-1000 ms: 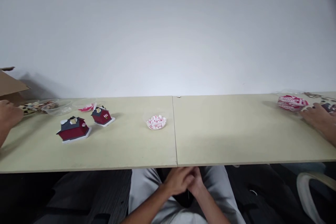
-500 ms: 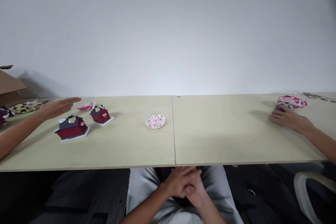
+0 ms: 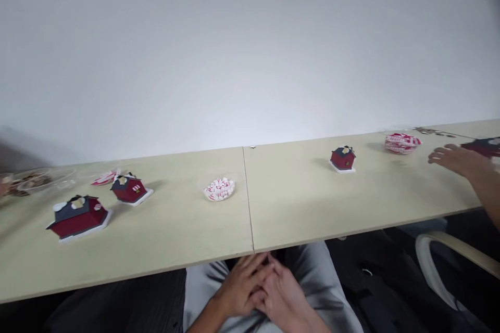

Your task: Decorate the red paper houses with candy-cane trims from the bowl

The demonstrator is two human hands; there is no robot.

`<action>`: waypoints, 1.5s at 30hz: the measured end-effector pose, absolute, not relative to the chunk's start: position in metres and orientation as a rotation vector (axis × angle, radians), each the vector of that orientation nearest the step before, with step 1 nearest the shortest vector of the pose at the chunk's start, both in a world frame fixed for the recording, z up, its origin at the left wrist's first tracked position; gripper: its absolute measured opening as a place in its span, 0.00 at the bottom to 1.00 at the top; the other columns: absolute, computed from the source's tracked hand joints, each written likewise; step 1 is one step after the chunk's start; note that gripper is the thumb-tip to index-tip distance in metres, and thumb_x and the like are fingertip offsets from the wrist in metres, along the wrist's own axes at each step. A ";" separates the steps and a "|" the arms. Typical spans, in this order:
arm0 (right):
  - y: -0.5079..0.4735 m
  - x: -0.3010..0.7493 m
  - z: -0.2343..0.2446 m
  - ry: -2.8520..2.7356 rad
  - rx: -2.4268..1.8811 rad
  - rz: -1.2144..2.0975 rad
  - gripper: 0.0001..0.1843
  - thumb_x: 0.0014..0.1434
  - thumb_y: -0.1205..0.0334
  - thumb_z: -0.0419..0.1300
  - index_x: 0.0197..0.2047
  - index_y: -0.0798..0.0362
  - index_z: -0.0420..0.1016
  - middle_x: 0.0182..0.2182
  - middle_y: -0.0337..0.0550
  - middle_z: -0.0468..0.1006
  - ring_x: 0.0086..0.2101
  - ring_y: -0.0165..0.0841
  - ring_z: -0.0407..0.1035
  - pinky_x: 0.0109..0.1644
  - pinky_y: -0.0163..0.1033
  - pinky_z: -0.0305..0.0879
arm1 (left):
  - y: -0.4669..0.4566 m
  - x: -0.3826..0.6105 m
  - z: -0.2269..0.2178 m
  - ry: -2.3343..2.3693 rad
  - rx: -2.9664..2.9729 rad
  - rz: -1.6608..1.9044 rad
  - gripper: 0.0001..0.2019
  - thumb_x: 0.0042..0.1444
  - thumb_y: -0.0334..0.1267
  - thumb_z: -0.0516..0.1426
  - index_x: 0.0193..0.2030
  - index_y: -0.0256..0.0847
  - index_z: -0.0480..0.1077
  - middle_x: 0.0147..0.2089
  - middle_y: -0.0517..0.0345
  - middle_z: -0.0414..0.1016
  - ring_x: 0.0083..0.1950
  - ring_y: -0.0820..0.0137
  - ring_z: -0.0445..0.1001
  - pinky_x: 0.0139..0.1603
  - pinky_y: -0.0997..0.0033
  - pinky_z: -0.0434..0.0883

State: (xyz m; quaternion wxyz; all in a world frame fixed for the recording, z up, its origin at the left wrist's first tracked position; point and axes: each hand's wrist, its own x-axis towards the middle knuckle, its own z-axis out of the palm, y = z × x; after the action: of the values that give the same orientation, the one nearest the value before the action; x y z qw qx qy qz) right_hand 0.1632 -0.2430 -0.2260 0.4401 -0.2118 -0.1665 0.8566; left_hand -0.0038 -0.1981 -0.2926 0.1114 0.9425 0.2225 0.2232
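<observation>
My left hand (image 3: 242, 285) rests in my lap just under the table edge, its fingers stretched out. My right hand (image 3: 282, 295) lies against it, fingers extended and touching those of the left; neither holds an object. Nearest to them on the table is a clear bowl of red-and-white striped pieces (image 3: 220, 189). Left of it stand a small red house with a dark roof (image 3: 128, 189) and a larger red house (image 3: 80, 217). Another small red house (image 3: 342, 159) stands to the right.
A co-worker's hand (image 3: 455, 160) reaches in at right beside a dark-roofed red house (image 3: 482, 146). Bowls of pink striped pieces stand left (image 3: 105, 177) and right (image 3: 401, 143). Clear containers with brown pieces (image 3: 37, 179) sit far left. A chair armrest (image 3: 425, 255) shows lower right.
My clasped hands have loosened, fingers straightening. The right co-worker's hand has left the small house and moved right. The left co-worker's hand has drawn back to the edge. My view has tilted.
</observation>
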 end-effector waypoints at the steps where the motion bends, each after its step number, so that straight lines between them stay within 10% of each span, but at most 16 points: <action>1: -0.249 0.176 -0.208 -0.499 -0.526 2.125 0.29 0.68 0.43 0.49 0.50 0.56 0.82 0.47 0.49 0.85 0.46 0.36 0.80 0.51 0.43 0.76 | -0.193 -0.015 -0.287 0.822 2.683 0.641 0.31 0.69 0.55 0.46 0.75 0.50 0.54 0.73 0.45 0.62 0.72 0.54 0.63 0.70 0.50 0.63; 5: -0.276 0.252 -0.132 -1.131 -0.567 2.010 0.27 0.65 0.41 0.57 0.57 0.53 0.78 0.50 0.56 0.83 0.40 0.39 0.81 0.51 0.46 0.73 | -0.190 -0.037 -0.245 1.236 2.339 0.524 0.21 0.70 0.51 0.47 0.56 0.49 0.77 0.55 0.54 0.81 0.56 0.59 0.78 0.61 0.59 0.73; 8: -0.277 0.314 -0.088 -1.467 -0.849 1.665 0.23 0.65 0.45 0.60 0.52 0.54 0.80 0.44 0.56 0.84 0.31 0.36 0.80 0.41 0.43 0.74 | -0.212 -0.024 -0.196 1.157 2.319 0.490 0.19 0.68 0.50 0.52 0.57 0.49 0.77 0.56 0.56 0.81 0.57 0.61 0.77 0.61 0.64 0.72; 12: -0.209 0.401 -0.073 -1.253 -1.258 0.739 0.27 0.58 0.40 0.64 0.51 0.51 0.79 0.50 0.54 0.82 0.47 0.44 0.77 0.55 0.52 0.72 | -0.244 -0.005 -0.123 0.828 2.295 0.281 0.17 0.66 0.48 0.57 0.59 0.50 0.75 0.51 0.58 0.83 0.50 0.67 0.80 0.52 0.72 0.74; 16: -0.103 0.474 -0.095 -0.977 -1.580 -0.074 0.52 0.45 0.36 0.69 0.65 0.61 0.66 0.64 0.67 0.67 0.64 0.56 0.60 0.69 0.60 0.53 | -0.220 -0.012 -0.062 0.857 2.298 0.502 0.19 0.68 0.49 0.54 0.58 0.45 0.75 0.47 0.55 0.83 0.43 0.70 0.80 0.41 0.76 0.73; 21: -0.031 0.498 -0.130 -0.957 -1.580 0.123 0.64 0.46 0.33 0.67 0.76 0.55 0.46 0.70 0.65 0.58 0.66 0.55 0.59 0.68 0.58 0.57 | -0.102 -0.031 -0.022 1.523 2.438 0.695 0.22 0.69 0.52 0.48 0.57 0.44 0.73 0.49 0.54 0.82 0.45 0.66 0.79 0.45 0.71 0.73; 32: -0.035 0.481 -0.151 -1.249 -1.668 -0.153 0.43 0.54 0.43 0.63 0.67 0.56 0.61 0.60 0.64 0.71 0.58 0.52 0.66 0.60 0.54 0.61 | 0.007 -0.018 -0.048 1.884 2.467 -0.261 0.11 0.50 0.34 0.62 0.42 0.40 0.79 0.51 0.38 0.81 0.49 0.52 0.79 0.50 0.55 0.73; 45: -0.110 0.341 -0.136 -1.553 -1.461 0.092 0.40 0.57 0.46 0.63 0.68 0.52 0.60 0.61 0.56 0.69 0.58 0.51 0.68 0.61 0.56 0.66 | -0.070 -0.021 -0.039 1.486 2.532 0.603 0.16 0.69 0.46 0.46 0.42 0.41 0.71 0.43 0.50 0.76 0.41 0.64 0.74 0.43 0.67 0.69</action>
State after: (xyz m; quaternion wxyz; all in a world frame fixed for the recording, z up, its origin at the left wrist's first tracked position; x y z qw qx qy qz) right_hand 0.3411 -0.1098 -0.1358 0.4826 -0.5995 -0.6374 0.0379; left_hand -0.0210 -0.0704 -0.0387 0.0724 0.8426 0.4945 0.2007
